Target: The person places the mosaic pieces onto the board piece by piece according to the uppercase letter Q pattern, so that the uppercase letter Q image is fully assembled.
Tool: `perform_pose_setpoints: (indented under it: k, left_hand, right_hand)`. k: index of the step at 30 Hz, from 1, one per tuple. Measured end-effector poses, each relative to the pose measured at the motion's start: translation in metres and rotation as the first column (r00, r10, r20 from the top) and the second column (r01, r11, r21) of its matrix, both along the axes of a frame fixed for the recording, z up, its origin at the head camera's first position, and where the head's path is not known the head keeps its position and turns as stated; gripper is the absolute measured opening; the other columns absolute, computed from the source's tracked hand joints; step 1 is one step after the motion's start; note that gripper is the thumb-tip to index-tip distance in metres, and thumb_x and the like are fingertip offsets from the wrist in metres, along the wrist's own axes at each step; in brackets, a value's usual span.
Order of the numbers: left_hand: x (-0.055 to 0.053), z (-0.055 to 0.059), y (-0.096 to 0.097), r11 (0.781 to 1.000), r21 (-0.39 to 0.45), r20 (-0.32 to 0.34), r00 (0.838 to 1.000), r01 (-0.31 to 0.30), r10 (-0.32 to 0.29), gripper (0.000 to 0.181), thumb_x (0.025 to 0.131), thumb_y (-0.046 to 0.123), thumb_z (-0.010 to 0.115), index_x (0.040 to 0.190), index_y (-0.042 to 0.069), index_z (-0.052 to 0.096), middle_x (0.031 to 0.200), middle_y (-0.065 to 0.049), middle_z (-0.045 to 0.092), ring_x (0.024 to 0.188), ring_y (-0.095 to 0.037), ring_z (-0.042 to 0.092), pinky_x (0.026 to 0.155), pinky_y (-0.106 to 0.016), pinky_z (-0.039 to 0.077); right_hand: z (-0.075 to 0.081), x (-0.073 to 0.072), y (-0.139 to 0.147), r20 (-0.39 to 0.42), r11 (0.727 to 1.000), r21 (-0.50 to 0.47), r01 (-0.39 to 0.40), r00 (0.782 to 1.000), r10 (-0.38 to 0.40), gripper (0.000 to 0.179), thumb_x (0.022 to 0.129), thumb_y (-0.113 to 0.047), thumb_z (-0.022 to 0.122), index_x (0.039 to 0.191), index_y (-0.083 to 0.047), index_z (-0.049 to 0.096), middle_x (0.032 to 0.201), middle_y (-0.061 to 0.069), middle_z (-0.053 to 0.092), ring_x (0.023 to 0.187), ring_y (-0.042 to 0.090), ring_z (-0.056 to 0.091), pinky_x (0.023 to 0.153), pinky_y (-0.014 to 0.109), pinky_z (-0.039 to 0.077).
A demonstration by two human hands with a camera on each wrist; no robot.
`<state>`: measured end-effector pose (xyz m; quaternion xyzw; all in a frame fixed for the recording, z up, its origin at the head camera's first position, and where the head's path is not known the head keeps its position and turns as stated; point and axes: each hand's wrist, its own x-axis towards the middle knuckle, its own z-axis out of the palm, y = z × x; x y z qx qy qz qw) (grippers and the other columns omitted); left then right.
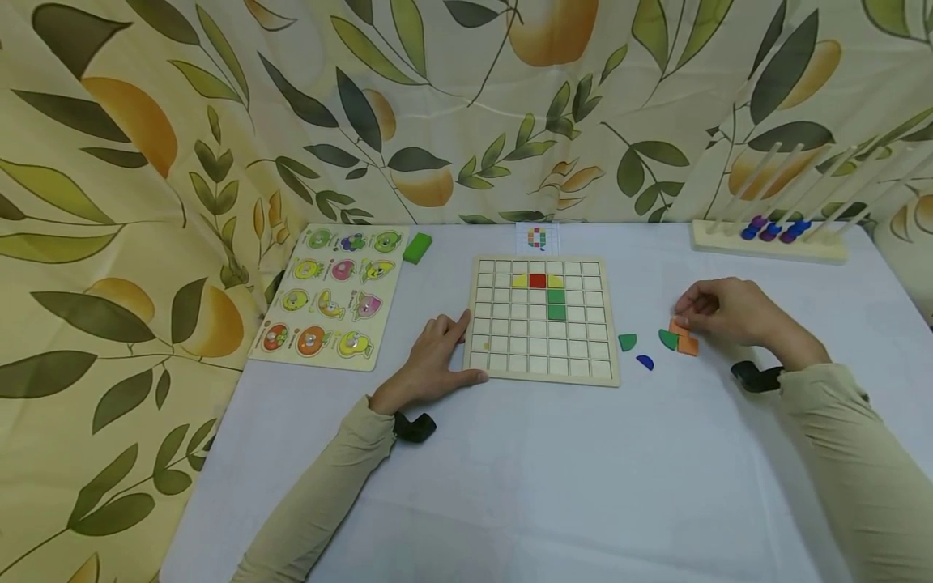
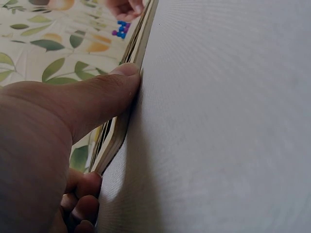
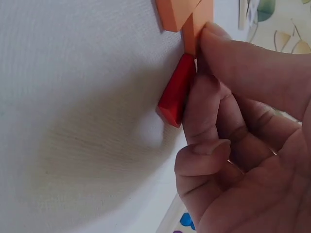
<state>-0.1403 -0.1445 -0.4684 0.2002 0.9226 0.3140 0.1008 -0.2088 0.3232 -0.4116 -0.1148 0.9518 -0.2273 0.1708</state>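
Head view: a pale wooden grid board [image 1: 521, 346] lies flat on a white cloth-covered table [image 1: 547, 486], ahead of the person. It is nearly square, its sides running away from the person and its near edge turned slightly, the right end a touch nearer. Its cells hold five pieces: a red square piece [image 1: 537, 281] between a left yellow curved piece [image 1: 520, 281] and a right yellow curved piece [image 1: 555, 282], all in one left-to-right row, and two green square pieces [image 1: 556, 304] in line below the right yellow one, pointing toward the person.

The left hand [image 1: 430, 360] brackets the board's near-left corner, thumb straight against the near edge, index finger at the left edge. The right hand [image 1: 729, 312] has curled fingers, its thumb touching one of two orange pieces [image 1: 688, 346] right of the board; whether it pinches that piece, I cannot tell. Beneath these fingers the right wrist view shows a red block [image 3: 176, 94], long axis slanting from upper right to lower left.

A green quarter-round piece [image 1: 668, 339] touches the orange pair. Nearer the board lie another green quarter-round [image 1: 628, 342], straight edges facing far and right, and a blue half-disc [image 1: 645, 363], sloping nearer at its right end. Farther back, a pale bead stand [image 1: 765, 243] carries blue and purple beads [image 1: 773, 231] on its slanted rods.
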Motion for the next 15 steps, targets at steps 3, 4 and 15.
perform_pose_setpoints:
  k: [3,4,15]
  left_hand:
    - [0.0003,-0.0007,0.0001,1.000,0.003,0.001,1.000,0.004,-0.004,0.108,0.089,0.040,0.086,0.167,0.000,0.023,0.116,-0.011,0.048,0.105,-0.023,0.039,0.086,-0.032,0.031]
    - [0.0003,-0.0010,0.0001,1.000,0.002,0.001,1.000,0.006,-0.006,0.108,0.089,0.039,0.086,0.168,0.000,0.023,0.116,-0.011,0.048,0.105,-0.023,0.039,0.086,-0.032,0.031]
    - [-0.0004,-0.0020,-0.0014,1.000,0.001,-0.008,1.000,0.010,-0.010,0.108,0.090,0.041,0.086,0.167,0.000,0.023,0.116,-0.010,0.048,0.104,-0.022,0.038,0.086,-0.032,0.031]
  right_hand:
    - [-0.0014,-0.0002,0.0002,0.015,1.000,-0.007,0.007,1.000,-0.007,0.032,0.096,-0.021,0.080,0.117,0.002,0.071,0.097,0.008,0.071,0.087,0.022,0.058,0.069,0.025,0.045]
    - [-0.0016,-0.0001,0.0003,0.019,1.000,-0.005,0.011,1.000,-0.011,0.035,0.095,-0.023,0.081,0.118,0.002,0.072,0.097,0.008,0.072,0.087,0.021,0.058,0.070,0.024,0.045]
    - [0.0017,-0.0003,-0.0070,0.020,0.997,0.050,-0.063,0.998,0.062,0.022,0.096,-0.017,0.080,0.108,0.001,0.074,0.092,0.005,0.071,0.085,0.022,0.059,0.074,0.032,0.047]
